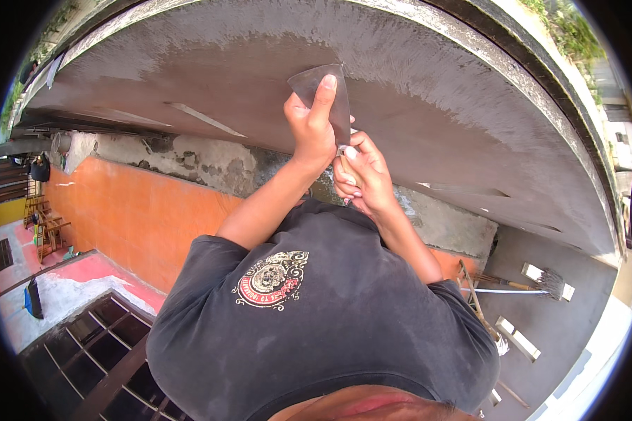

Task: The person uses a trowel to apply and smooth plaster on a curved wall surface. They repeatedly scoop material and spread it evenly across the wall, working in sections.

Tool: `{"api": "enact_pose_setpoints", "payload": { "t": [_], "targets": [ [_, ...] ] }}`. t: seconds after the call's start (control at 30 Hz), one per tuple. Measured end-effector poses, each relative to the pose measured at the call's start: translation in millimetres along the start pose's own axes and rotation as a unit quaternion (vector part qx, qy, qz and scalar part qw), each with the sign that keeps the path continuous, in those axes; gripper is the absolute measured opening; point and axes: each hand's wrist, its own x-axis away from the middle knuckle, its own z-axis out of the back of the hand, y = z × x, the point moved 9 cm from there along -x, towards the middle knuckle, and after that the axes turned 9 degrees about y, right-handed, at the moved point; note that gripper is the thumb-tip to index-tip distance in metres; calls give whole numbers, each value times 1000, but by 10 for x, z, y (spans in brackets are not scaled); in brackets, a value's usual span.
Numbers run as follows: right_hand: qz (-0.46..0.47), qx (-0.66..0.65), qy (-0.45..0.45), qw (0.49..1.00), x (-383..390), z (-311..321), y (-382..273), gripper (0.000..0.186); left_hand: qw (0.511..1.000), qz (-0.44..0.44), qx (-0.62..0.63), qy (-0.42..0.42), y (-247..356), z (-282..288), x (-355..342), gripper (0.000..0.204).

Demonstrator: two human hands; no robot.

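A wide putty knife (pixel 341 112) with a thin, dull grey blade is held up against a grey-brown plastered wall (pixel 246 77). My left hand (pixel 314 130) pinches the blade, its thumb lying flat on the near face and its fingers going behind. Just below and to the right, my right hand (pixel 364 172) is closed around the handle, which its fingers mostly hide. The blade's broad end touches or nearly touches the wall, where darker smooth plaster meets a paler, brushed band; contact cannot be told exactly.
Narrow slots (pixel 207 119) pierce the plastered wall on both sides. An orange wall (pixel 140 217) stands at left, with wooden frames (pixel 48 228) beyond. At lower left is a dark gridded panel (pixel 91 344). A brush-headed broom (pixel 551 284) is at right. Greenery shows past the wall's top edge.
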Motion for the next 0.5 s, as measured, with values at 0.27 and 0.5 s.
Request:
{"api": "enact_pose_setpoints", "payload": {
  "t": [0.27,0.5],
  "targets": [
    [2,-34,-29,999,-16,-161,-97,10,999,-38,5,24,230,-68,3,23],
    [-2,-71,-85,994,127,-402,-98,11,999,4,-22,37,253,-13,102,24]
  ]
}}
